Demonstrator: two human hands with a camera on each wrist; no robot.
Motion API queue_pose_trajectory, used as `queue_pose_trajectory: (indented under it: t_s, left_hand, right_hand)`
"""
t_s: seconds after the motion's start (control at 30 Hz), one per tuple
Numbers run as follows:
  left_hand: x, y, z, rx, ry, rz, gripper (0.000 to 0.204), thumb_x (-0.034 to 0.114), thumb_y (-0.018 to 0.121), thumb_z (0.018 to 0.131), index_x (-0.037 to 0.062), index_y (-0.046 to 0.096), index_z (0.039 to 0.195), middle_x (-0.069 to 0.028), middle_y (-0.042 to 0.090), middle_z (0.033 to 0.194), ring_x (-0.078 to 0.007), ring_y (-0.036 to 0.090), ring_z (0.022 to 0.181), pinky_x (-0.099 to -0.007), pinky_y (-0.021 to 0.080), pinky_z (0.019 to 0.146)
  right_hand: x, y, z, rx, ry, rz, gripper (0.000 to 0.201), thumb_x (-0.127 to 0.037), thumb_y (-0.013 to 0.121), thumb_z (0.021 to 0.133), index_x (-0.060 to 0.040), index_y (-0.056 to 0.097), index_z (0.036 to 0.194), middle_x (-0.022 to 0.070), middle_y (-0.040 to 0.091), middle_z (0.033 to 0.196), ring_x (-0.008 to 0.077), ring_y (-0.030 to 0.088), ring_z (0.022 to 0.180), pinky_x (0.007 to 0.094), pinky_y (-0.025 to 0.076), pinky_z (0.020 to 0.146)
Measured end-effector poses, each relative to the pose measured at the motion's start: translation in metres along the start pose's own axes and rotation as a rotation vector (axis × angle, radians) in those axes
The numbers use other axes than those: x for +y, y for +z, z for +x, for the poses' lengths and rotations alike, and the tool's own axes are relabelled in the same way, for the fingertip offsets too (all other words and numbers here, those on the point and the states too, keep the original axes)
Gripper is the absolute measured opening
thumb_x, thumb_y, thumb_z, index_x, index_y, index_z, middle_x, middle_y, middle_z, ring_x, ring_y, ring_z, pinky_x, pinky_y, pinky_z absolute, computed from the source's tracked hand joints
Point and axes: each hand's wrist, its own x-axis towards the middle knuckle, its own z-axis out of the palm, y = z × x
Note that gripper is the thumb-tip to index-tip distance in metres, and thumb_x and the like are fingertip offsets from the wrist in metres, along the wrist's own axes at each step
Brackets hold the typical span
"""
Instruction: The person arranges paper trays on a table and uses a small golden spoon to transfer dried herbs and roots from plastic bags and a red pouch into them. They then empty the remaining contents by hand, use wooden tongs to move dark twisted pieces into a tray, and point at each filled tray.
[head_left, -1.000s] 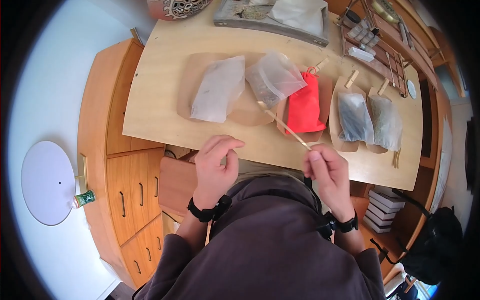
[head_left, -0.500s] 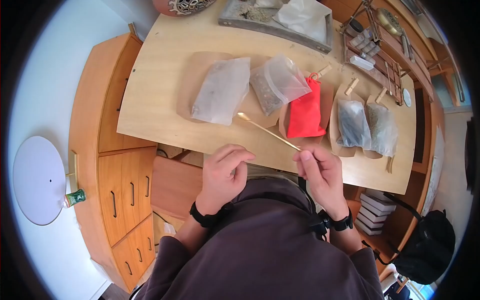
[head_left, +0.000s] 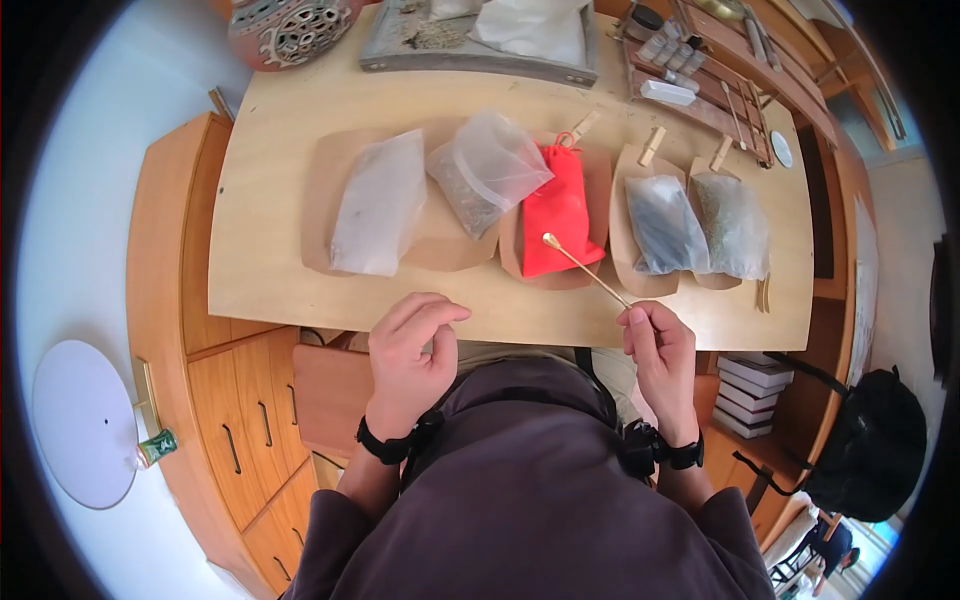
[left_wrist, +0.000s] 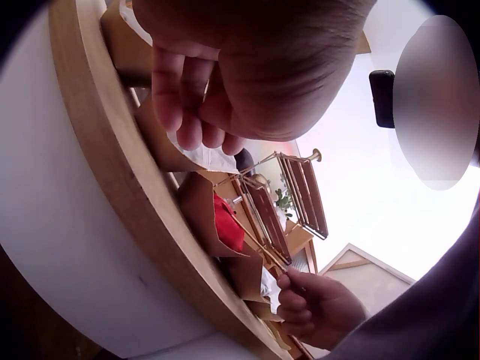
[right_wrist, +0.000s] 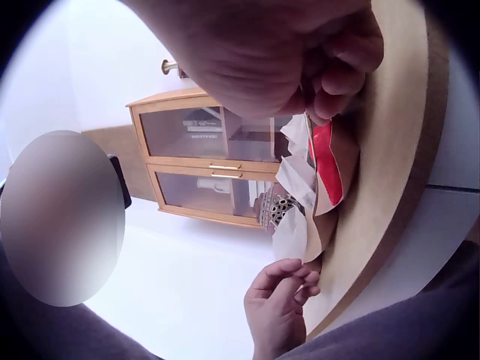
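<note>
Okay, right hand [head_left: 665, 355] pinches slim spoon [head_left: 590, 273], its bowl by the red pouch [head_left: 560, 205]; left hand [head_left: 415, 345] loosely curled, empty. I'd pinch lightly, keep the bowl level.

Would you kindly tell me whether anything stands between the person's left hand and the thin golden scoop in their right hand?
Nothing visible does: only open space separates the left hand from the golden scoop.
</note>
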Motion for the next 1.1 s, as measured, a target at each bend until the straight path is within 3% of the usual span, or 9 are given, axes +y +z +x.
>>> queue_pose_trajectory:
  t_s: [0.13, 0.27, 0.37, 0.5, 0.6, 0.73, 0.93, 1.1]
  left_hand:
    - [0.010, 0.006, 0.006, -0.031, -0.005, -0.006, 0.026, -0.018, 0.058, 0.079, -0.0003, 0.073, 0.091, -0.0129, 0.070, 0.087, -0.0256, 0.069, 0.077, -0.0311, 0.054, 0.072]
    - [0.011, 0.010, 0.006, -0.051, 0.016, 0.003, 0.026, -0.016, 0.060, 0.078, 0.0017, 0.074, 0.091, -0.0126, 0.071, 0.088, -0.0277, 0.070, 0.077, -0.0346, 0.055, 0.068]
    - [0.013, 0.013, 0.009, -0.067, 0.015, 0.006, 0.026, -0.016, 0.060, 0.079, 0.0014, 0.074, 0.091, -0.0126, 0.071, 0.088, -0.0276, 0.070, 0.078, -0.0341, 0.055, 0.069]
    - [0.015, 0.017, 0.011, -0.082, 0.030, 0.028, 0.026, -0.016, 0.060, 0.080, 0.0013, 0.074, 0.091, -0.0129, 0.071, 0.088, -0.0279, 0.071, 0.078, -0.0333, 0.055, 0.070]
    - [0.017, 0.021, 0.013, -0.093, 0.036, 0.029, 0.025, -0.016, 0.060, 0.080, 0.0013, 0.074, 0.092, -0.0132, 0.071, 0.088, -0.0280, 0.071, 0.079, -0.0333, 0.055, 0.070]
    - [0.021, 0.023, 0.014, -0.110, 0.045, 0.036, 0.025, -0.016, 0.060, 0.081, 0.0013, 0.074, 0.092, -0.0133, 0.071, 0.089, -0.0281, 0.071, 0.080, -0.0339, 0.056, 0.071]
    - [0.022, 0.026, 0.016, -0.114, 0.065, 0.048, 0.025, -0.016, 0.060, 0.081, 0.0010, 0.074, 0.092, -0.0134, 0.072, 0.089, -0.0279, 0.071, 0.080, -0.0343, 0.056, 0.071]
    - [0.022, 0.023, 0.014, -0.122, 0.037, 0.029, 0.025, -0.016, 0.060, 0.081, 0.0009, 0.074, 0.092, -0.0133, 0.071, 0.089, -0.0275, 0.071, 0.079, -0.0339, 0.055, 0.071]
  right_hand:
    - [0.000, -0.013, -0.008, 0.013, -0.016, 0.284, 0.029, -0.020, 0.055, 0.114, 0.0011, 0.070, 0.100, -0.0033, 0.054, 0.069, 0.0043, 0.046, 0.062, 0.0229, 0.036, 0.056]
    - [0.015, -0.032, -0.012, 0.275, -0.059, 0.278, 0.030, -0.022, 0.054, 0.114, -0.0005, 0.069, 0.099, -0.0044, 0.051, 0.067, 0.0032, 0.043, 0.060, 0.0223, 0.031, 0.054]
    - [0.031, -0.044, -0.006, 0.323, 0.031, 0.063, 0.031, -0.023, 0.054, 0.114, -0.0010, 0.068, 0.098, -0.0050, 0.050, 0.067, 0.0031, 0.042, 0.060, 0.0220, 0.030, 0.053]
    - [0.032, -0.053, -0.012, 0.366, -0.027, 0.257, 0.030, -0.024, 0.054, 0.114, -0.0026, 0.068, 0.099, -0.0063, 0.050, 0.068, 0.0019, 0.041, 0.059, 0.0211, 0.030, 0.052]
    - [0.039, -0.064, -0.013, 0.533, -0.031, 0.319, 0.029, -0.025, 0.053, 0.115, -0.0050, 0.067, 0.099, -0.0064, 0.049, 0.068, 0.0013, 0.039, 0.058, 0.0201, 0.028, 0.051]
    - [0.052, -0.077, -0.008, 0.517, 0.145, 0.379, 0.032, -0.028, 0.050, 0.116, -0.0073, 0.066, 0.098, -0.0068, 0.048, 0.068, 0.0008, 0.038, 0.058, 0.0196, 0.027, 0.051]
    - [0.040, -0.063, -0.018, 0.394, -0.095, 0.253, 0.027, -0.021, 0.055, 0.113, -0.0029, 0.066, 0.098, -0.0058, 0.051, 0.069, 0.0027, 0.041, 0.060, 0.0216, 0.031, 0.054]
    - [0.042, -0.051, -0.015, 0.339, 0.041, 0.208, 0.026, -0.017, 0.056, 0.112, -0.0005, 0.066, 0.095, -0.0049, 0.051, 0.070, 0.0035, 0.042, 0.063, 0.0231, 0.032, 0.056]
